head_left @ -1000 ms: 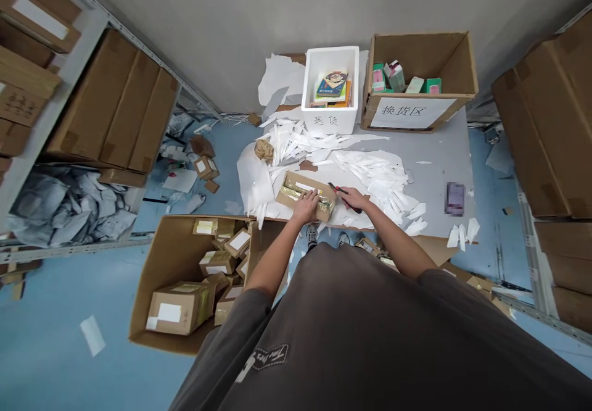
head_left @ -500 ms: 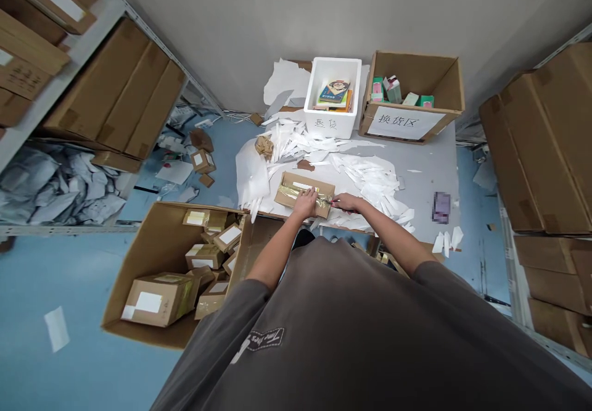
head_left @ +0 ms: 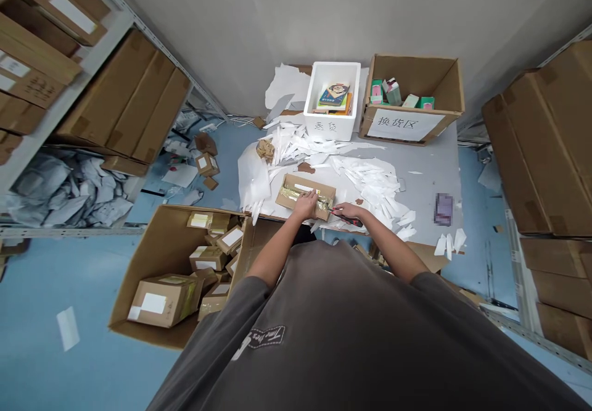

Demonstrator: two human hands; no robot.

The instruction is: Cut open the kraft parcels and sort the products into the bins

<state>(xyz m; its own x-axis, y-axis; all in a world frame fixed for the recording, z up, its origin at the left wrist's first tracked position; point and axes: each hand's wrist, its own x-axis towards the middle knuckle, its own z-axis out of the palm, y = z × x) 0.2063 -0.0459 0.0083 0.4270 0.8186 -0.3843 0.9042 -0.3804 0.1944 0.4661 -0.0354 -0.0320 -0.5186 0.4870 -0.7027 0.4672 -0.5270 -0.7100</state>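
Note:
A small flat cardboard box, with shiny yellowish tape and a white label on top, lies slightly askew near the table's front edge. My left hand rests on top of it, fingers stretched over the tape. To the right, my right hand is closed around a red-and-black utility knife. The knife's front end points left at the box's right end; whether its blade touches the tape is too small to tell. White paper strips lie spread behind and beside the box.
Behind stand a white foam bin with books and a labelled carton with small boxes. A large open carton of parcels is at my left. Crumpled brown paper lies on the table. Shelves with cartons flank both sides.
My right hand has drawn back slightly toward me and right of the box, so more of the knife shows. My left hand stays on the box. The view has shifted slightly.

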